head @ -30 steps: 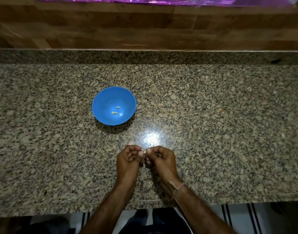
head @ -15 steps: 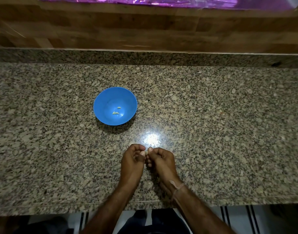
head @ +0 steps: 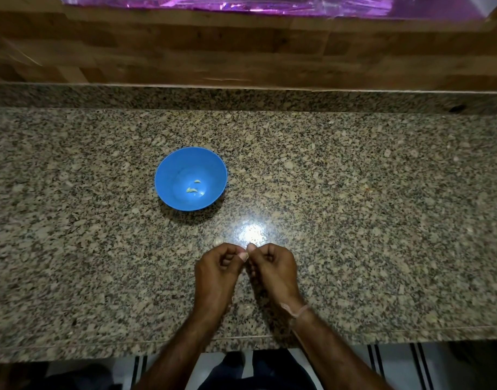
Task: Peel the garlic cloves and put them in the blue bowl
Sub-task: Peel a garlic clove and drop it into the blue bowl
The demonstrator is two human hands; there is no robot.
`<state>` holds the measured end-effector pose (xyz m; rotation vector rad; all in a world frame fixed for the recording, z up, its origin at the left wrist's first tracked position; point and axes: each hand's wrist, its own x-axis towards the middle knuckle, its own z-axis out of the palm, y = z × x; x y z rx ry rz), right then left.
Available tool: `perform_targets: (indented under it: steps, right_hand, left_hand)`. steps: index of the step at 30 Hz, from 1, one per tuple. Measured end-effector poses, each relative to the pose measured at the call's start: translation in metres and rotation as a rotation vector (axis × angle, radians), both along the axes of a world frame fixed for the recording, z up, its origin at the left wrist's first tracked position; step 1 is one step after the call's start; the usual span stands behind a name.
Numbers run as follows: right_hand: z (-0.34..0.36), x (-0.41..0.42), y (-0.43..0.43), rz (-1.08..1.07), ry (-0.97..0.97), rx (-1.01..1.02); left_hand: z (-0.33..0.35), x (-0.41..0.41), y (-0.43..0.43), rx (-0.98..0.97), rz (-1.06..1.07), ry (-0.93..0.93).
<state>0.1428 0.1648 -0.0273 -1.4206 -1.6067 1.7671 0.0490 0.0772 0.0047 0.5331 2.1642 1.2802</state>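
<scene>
Blue bowl [head: 174, 170] noted on granite countertop [head: 368, 220], left of centre; peeled garlic cloves [head: 192, 190] seen at its bottom. Left hand [head: 216, 266] and right hand [head: 272, 266] are held together near the front edge, fingers curled, thumb tips touching; whether anything is pinched between them cannot be told. What is probably an unpeeled clove [head: 217, 242] is noted on the stone just beyond the left hand.

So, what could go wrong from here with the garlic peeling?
1. A small pale garlic piece lies loose just beyond the left hand on the speckled granite counter; it blends in and could be knocked or overlooked.
2. The left hand and the right hand pinch a garlic clove, hidden by the fingertips, well apart from the round blue plastic bowl; it might drop on the way.
</scene>
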Motion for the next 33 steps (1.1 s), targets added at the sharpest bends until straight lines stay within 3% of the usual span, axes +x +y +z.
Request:
perform_targets:
  steps: [3, 7, 14, 18, 23, 27, 33]
  right_hand:
    - [0.000, 0.002, -0.001, 0.019, 0.026, 0.053]
    - [-0.004, 0.004, 0.000, 0.009, 0.027, 0.100]
    - [0.003, 0.006, -0.003, 0.021, 0.055, 0.172]
    - [0.002, 0.010, -0.002, 0.067, 0.045, 0.219]
    - [-0.005, 0.014, 0.002, 0.188, -0.083, 0.501]
    - [0.009, 0.008, 0.006, 0.148, 0.118, 0.221]
    - [-0.003, 0.010, 0.010, 0.118, 0.086, 0.113]
  left_hand:
    - [-0.005, -0.001, 0.001, -0.039, 0.002, -0.059]
    - [-0.009, 0.001, 0.004, 0.069, 0.129, -0.587]
    - [-0.009, 0.002, 0.009, 0.164, 0.375, -0.940]
    - [-0.013, -0.001, 0.010, 0.160, 0.415, -0.936]
    - [-0.016, 0.001, 0.010, 0.124, 0.373, -0.842]
    - [-0.016, 0.001, 0.010, 0.112, 0.337, -0.835]
    - [-0.019, 0.005, 0.003, 0.105, 0.187, -0.607]
